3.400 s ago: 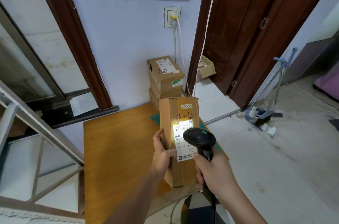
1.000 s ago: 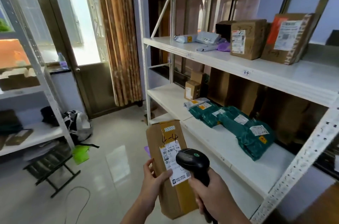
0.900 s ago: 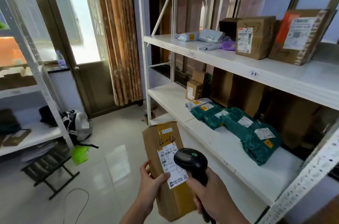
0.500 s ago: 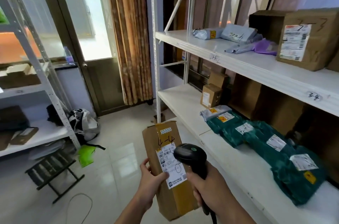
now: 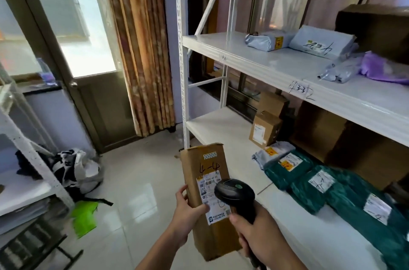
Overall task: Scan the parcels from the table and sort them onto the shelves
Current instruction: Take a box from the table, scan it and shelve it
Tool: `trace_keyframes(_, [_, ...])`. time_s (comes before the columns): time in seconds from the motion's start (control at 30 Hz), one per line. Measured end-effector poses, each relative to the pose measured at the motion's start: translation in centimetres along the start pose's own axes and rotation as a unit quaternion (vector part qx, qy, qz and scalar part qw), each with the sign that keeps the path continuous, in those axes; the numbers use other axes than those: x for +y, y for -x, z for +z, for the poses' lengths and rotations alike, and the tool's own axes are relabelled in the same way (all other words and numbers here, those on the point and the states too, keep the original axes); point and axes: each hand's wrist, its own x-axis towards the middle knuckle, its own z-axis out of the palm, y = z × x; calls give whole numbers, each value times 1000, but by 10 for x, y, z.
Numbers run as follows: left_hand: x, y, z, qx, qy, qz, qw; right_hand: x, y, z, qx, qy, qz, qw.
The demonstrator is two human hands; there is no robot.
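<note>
In front of the white shelves, left hand grips the tall parcel marked 4-4, upright; right hand wraps the scanner, probably touching the label. Vs. 0.5 s ago: shelves nearer, grips unchanged.

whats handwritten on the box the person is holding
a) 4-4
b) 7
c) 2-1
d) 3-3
a: the cardboard box, gripped by the left hand, bears "4-4" in marker just above its white shipping label, while the right hand holds the black scanner in front of it.
</note>
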Motion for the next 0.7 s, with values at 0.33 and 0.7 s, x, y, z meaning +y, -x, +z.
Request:
trace_keyframes(0.33, [42, -167, 40, -125, -37, -25, 991, -16, -118, -35, 85, -44, 52, 994])
trace_keyframes(0.7, [81, -347, 112, -167, -184, -36, 968, -28, -220, -87, 176, -68, 86, 978])
